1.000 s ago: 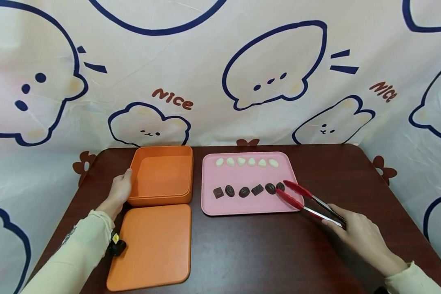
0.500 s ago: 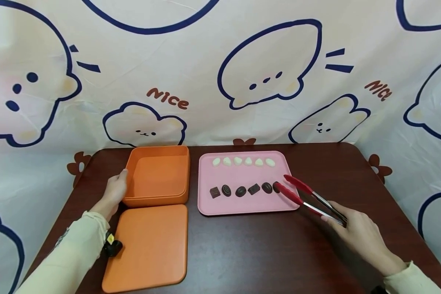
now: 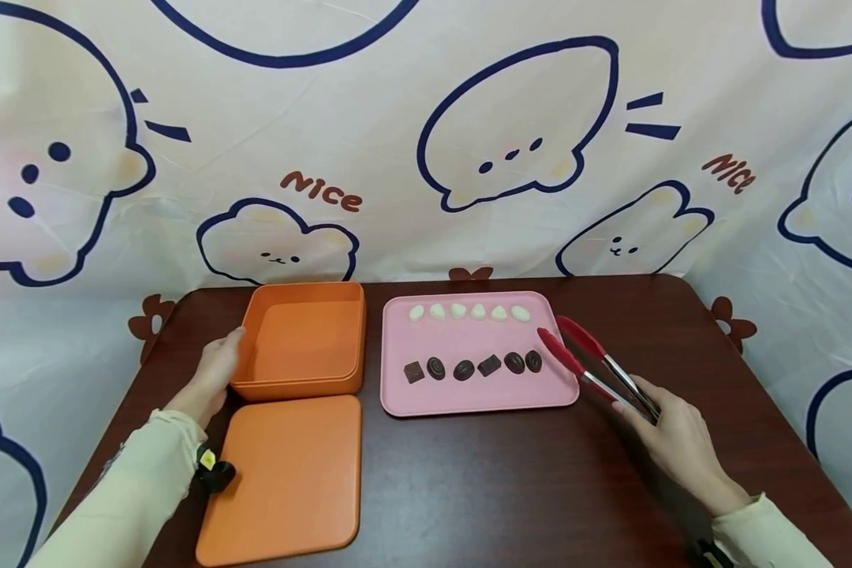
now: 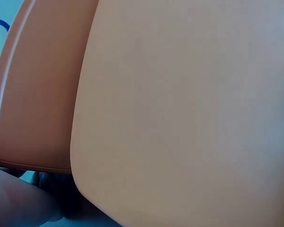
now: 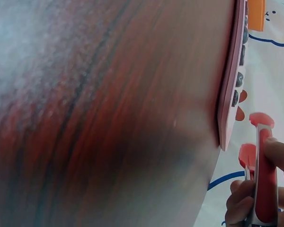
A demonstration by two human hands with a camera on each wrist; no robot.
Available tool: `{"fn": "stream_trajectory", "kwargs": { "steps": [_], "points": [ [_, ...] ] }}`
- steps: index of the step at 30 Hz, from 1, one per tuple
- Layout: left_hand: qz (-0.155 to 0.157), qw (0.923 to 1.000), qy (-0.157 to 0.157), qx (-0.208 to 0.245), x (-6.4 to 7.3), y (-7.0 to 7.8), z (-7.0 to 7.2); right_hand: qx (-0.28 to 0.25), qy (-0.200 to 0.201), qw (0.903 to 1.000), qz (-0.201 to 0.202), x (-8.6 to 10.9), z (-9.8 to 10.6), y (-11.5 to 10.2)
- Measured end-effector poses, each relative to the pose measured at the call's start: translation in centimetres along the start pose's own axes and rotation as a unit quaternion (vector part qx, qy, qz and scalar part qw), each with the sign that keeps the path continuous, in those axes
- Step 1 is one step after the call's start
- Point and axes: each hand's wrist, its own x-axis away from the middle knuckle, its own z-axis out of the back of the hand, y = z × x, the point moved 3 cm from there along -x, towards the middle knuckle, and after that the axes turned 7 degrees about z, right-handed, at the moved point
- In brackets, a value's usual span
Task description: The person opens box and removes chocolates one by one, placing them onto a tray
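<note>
My left hand [image 3: 216,369] holds the left side of an open orange box [image 3: 300,343], thumb at its rim; in the left wrist view, part of the hand [image 4: 19,201] shows low beside the box wall [image 4: 40,94]. My right hand [image 3: 678,434] grips a pair of tongs [image 3: 578,355] with red tips and metal arms. Spread apart, the tips hover over the right edge of a pink tray [image 3: 461,402] and hold nothing. Dark chocolates [image 3: 464,370] form a row across the tray, the rightmost chocolate [image 3: 533,361] closest to the tongs. Behind lies a row of white pieces [image 3: 478,312].
An orange lid [image 3: 284,481] lies flat in front of the box. Everything stands on a dark brown table [image 3: 468,481]. A white patterned cloth [image 3: 397,118] hangs behind and at both sides.
The tongs have drawn away from the rightmost dark chocolate, back and to the right, leaving it on the tray. My left hand stays at the box. The head view has shifted slightly.
</note>
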Motion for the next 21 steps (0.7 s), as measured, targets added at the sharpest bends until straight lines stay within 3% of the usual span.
{"fn": "stream_trajectory", "kwargs": {
  "steps": [7,21],
  "points": [
    [-0.005,0.9999,-0.012,0.010,-0.1,0.0,0.3,0.001,0.012,0.9999,0.004,-0.4,-0.2,0.2],
    [-0.006,0.9999,-0.010,0.011,-0.1,0.2,0.5,-0.011,-0.011,0.9998,-0.015,-0.8,-0.4,1.6]
  ]
}}
